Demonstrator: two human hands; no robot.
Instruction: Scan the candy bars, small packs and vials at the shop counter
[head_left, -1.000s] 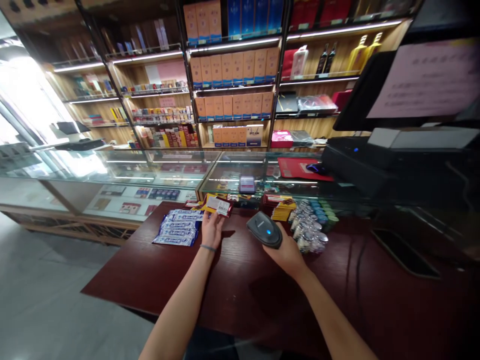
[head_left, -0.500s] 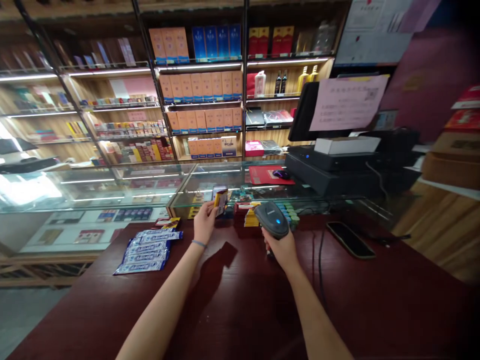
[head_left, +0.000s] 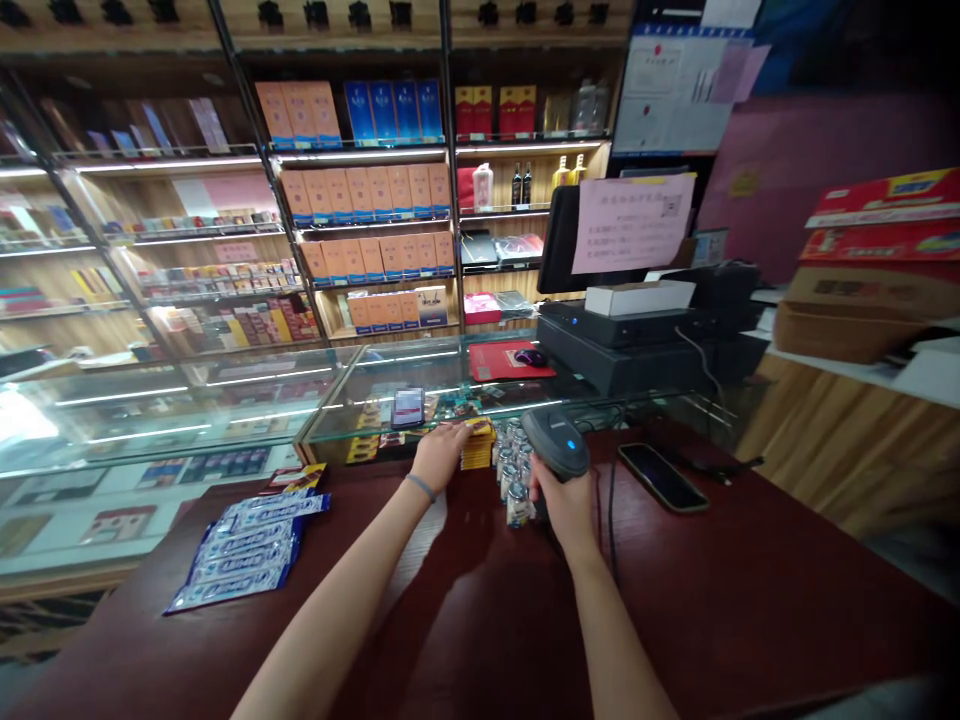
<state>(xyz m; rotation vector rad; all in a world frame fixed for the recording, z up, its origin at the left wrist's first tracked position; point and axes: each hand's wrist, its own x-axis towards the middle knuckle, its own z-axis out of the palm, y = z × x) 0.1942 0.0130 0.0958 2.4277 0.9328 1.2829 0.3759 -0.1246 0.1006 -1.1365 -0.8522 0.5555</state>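
The left grip (head_left: pixel 442 452) hides part of the yellow packs (head_left: pixel 478 457) from me; the pink paper (head_left: pixel 628 228) is too blurred to read

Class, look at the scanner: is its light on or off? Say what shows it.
On: a blue light glows on top of the scanner, held in the right hand.
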